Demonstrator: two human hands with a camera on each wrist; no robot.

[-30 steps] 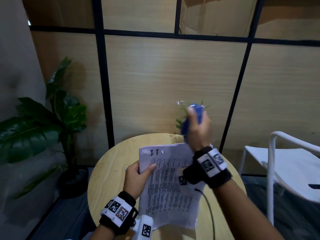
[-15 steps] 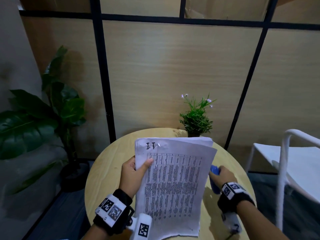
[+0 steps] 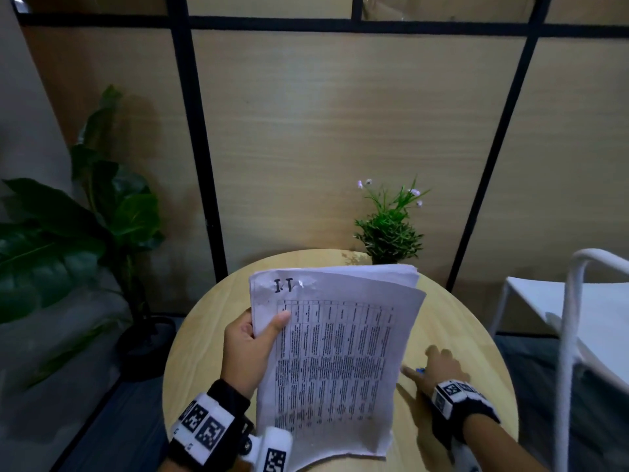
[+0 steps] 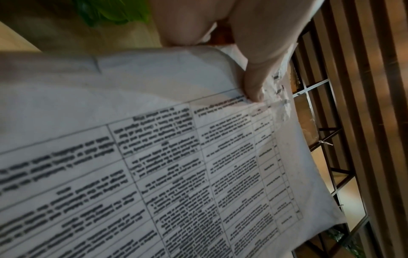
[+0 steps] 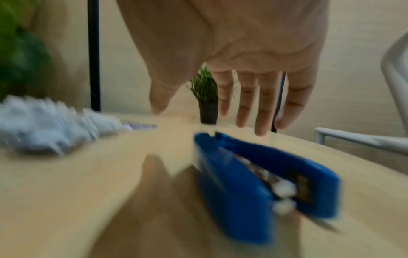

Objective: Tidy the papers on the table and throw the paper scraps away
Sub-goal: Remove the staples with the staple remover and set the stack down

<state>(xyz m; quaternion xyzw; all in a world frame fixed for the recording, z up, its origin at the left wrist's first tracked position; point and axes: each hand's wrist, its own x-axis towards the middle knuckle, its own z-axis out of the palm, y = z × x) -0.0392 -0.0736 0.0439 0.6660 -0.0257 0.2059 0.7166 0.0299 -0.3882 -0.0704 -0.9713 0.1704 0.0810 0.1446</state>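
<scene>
My left hand (image 3: 253,338) pinches a stack of printed papers (image 3: 335,356) by its upper left corner and holds it tilted above the round wooden table (image 3: 200,338). The left wrist view shows the thumb (image 4: 256,82) pressed on the top sheet (image 4: 176,157). My right hand (image 3: 439,364) hovers low over the table's right side with fingers straight and spread. A blue stapler (image 5: 253,183) lies on the table under the right hand (image 5: 243,69), with nothing gripping it. A pile of white paper scraps (image 5: 50,127) lies on the table to the left, hidden behind the papers in the head view.
A small potted plant (image 3: 389,229) stands at the table's far edge. A white chair (image 3: 578,318) stands to the right. A large leafy plant (image 3: 68,233) stands on the floor at the left, against a wood-panelled wall.
My right hand brought the blue stapler down from above the papers to the table's right side and let go of it. The left hand keeps holding the papers.
</scene>
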